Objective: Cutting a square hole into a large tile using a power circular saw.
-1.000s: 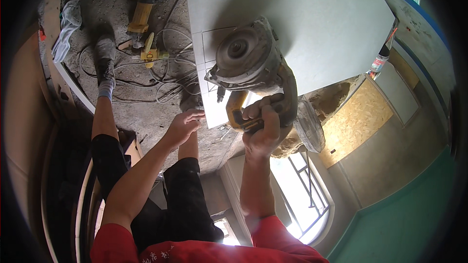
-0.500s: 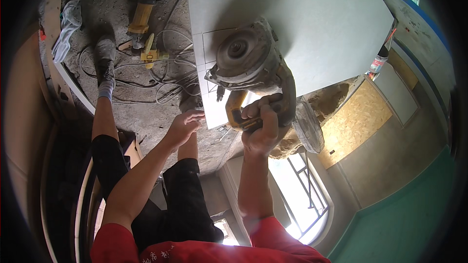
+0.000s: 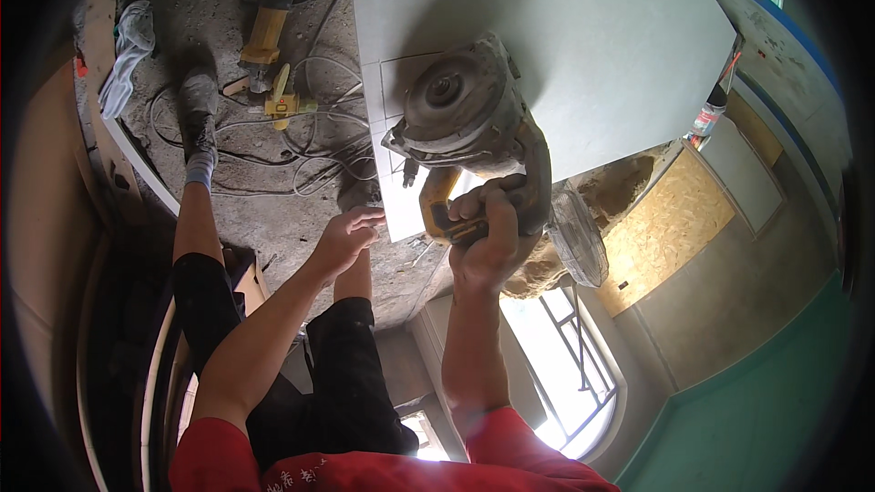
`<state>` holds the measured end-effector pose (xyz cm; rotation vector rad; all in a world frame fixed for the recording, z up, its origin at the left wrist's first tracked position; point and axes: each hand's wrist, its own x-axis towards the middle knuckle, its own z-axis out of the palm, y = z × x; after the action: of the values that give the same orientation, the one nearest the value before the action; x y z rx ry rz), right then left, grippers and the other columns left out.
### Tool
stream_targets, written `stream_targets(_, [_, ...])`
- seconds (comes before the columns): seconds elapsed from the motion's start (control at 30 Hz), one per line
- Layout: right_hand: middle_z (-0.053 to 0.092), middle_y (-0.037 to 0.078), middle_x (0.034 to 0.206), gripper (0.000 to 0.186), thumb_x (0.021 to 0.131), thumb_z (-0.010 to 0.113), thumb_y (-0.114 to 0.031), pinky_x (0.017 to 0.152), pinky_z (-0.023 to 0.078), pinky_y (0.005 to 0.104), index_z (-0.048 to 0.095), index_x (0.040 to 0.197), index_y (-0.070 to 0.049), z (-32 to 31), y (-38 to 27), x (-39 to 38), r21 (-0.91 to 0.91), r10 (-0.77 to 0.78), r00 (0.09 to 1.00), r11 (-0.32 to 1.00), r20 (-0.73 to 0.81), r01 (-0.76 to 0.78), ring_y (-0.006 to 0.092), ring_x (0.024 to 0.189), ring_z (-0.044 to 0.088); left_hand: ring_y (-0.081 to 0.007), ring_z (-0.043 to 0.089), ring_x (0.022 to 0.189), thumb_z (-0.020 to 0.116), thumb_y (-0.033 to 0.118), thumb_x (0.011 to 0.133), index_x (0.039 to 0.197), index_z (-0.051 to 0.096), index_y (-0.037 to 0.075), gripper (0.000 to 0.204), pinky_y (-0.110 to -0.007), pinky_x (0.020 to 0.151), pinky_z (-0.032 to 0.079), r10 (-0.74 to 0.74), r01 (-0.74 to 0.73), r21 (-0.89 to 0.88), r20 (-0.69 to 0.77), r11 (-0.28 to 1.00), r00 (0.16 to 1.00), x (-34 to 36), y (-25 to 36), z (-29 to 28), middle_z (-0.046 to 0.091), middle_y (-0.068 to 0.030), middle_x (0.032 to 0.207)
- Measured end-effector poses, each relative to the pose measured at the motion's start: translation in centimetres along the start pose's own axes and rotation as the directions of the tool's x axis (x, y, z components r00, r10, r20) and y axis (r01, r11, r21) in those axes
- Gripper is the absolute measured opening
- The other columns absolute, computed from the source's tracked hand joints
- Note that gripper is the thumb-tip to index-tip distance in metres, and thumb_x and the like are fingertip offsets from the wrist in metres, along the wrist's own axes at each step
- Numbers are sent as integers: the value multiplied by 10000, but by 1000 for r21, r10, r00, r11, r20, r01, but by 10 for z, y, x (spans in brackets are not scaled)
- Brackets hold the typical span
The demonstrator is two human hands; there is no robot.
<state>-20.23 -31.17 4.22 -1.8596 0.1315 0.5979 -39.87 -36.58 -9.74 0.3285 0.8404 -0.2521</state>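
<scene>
My right hand [image 3: 492, 228] is wrapped around the rear handle of a dusty yellow-and-black circular saw [image 3: 524, 150]. The saw's round disc side faces up over the left part of a large pale tile [image 3: 620, 46]. Thin drawn lines cross the tile near its left edge, partly hidden by the saw. My left hand [image 3: 344, 241] is beside the tile's near left corner, its fingers loosely stretched and the thumb apart. Its fingertips reach the tile's edge; whether they press on it, I cannot tell.
A yellow-and-black power tool [image 3: 264, 36] and a yellow connector [image 3: 283, 106] lie among tangled grey cables [image 3: 314, 159] on the rough floor. Gloves [image 3: 128, 55] lie at far left. Beyond the tile's right edge stand a small can [image 3: 709, 117] and a chipboard sheet [image 3: 674, 219].
My right hand and the saw's handle have shifted very slightly left. My left hand stays by the tile's corner.
</scene>
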Motion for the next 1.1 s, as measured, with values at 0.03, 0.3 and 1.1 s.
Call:
stream_targets(0.03, [547,64,685,63,861,540,9,518,516,314,560,918,-7,-1,1,1,-1,-3,999,1000,-34,3,150,554,565,-159,619,1127,583,100,932,1392,590,-1,471,-323,976,497,1,-1,4,6,1000,1000,0,0,0,665,-143,1323])
stream_targets(0.3, [543,74,651,55,857,542,10,524,519,312,561,908,2,0,1,-1,-10,4,1000,1000,30,-4,158,545,566,-164,622,1136,582,96,935,1398,583,-5,475,-322,977,499,-2,2,2,13,1000,1000,1,-1,-1,660,-146,1336])
stream_targets(1.1, [587,84,637,84,839,555,22,567,523,309,565,922,26,5,6,-6,-16,-27,1000,999,3,27,171,531,570,-135,617,1120,604,115,921,1397,588,6,488,-296,975,490,-14,14,-24,-6,1000,1000,2,-3,1,669,-113,1325])
